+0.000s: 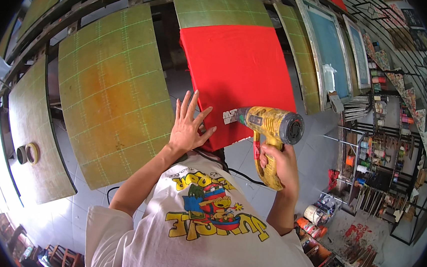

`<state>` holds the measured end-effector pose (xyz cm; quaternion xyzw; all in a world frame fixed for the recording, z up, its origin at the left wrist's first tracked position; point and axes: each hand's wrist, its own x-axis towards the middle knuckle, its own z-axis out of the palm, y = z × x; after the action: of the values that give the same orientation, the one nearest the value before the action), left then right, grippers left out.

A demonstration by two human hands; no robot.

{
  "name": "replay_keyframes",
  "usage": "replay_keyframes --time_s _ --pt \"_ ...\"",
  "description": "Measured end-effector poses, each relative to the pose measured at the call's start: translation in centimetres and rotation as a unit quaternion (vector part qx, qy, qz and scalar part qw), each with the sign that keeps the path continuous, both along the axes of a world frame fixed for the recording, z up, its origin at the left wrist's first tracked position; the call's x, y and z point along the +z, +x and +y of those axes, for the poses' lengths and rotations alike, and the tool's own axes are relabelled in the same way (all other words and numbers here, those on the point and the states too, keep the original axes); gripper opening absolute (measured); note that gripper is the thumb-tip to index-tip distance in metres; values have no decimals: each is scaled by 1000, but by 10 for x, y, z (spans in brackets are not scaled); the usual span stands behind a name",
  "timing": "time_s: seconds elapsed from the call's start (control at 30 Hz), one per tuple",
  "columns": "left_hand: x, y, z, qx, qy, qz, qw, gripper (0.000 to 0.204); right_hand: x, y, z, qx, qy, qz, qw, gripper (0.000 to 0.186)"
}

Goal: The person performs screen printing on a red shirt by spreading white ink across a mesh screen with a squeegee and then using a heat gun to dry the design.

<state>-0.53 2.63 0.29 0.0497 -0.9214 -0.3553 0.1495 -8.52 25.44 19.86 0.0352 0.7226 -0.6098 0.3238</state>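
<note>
A yellow heat gun (272, 125) with a dark rear cap is gripped by its handle in my right hand (285, 167). Its nozzle points left, above white print (230, 115) near the lower edge of a red cloth (241, 65). The cloth lies stretched over a green board (223, 11), whose far end stays uncovered. My left hand (190, 126) has its fingers spread at the cloth's lower left edge and holds nothing. Whether its fingertips touch the cloth is hard to tell. A black cord (245, 176) runs below the heat gun.
Another green board (114, 90) with grid lines stands to the left. Two tape rolls (32, 153) rest on a paler board (39, 120) at far left. Framed screens (325, 52) lean at the upper right. Shelves with paint containers (367, 155) fill the right, above tiled floor.
</note>
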Motion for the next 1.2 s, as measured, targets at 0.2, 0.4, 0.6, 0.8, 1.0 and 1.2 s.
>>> replay_keyframes --time_s 0.2,0.4,0.6,0.8,1.0,1.2 --pt "1 -1 0 -4 0 8 1000 52 10 3 3 15 -12 -50 999 19" --pt "1 1 -1 -3 -1 15 1000 50 2 -4 6 0 -1 -15 1000 23" --pt "1 0 0 -22 -14 11 1000 47 7 -1 8 -5 -3 -38 999 21" --pt "1 2 -1 -17 -16 12 1000 47 -4 -8 12 -20 14 6 1000 18" --pt "0 0 0 -23 -26 -4 999 50 1 -7 16 -1 0 -16 1000 14" --pt "-1 0 0 -18 -32 -5 999 52 1 -6 18 -19 33 -2 999 14"
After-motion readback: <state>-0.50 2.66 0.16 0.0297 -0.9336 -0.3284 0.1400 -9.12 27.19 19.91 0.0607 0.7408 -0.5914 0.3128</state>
